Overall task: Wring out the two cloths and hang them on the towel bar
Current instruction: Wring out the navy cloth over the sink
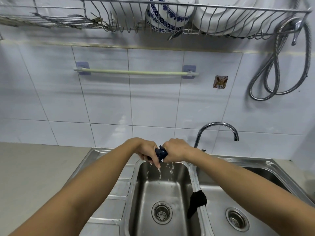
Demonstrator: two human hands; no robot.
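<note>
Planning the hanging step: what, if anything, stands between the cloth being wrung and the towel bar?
Nothing visible. The dark blue cloth, held by the left hand and right hand, sits below the bare towel bar; only open wall tile between.

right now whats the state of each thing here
dark blue cloth: twisted between both hands, dripping
left hand: gripping cloth
right hand: gripping cloth
black cloth: draped over sink divider
towel bar: bare
faucet: off
dish rack: holding dishes
</note>
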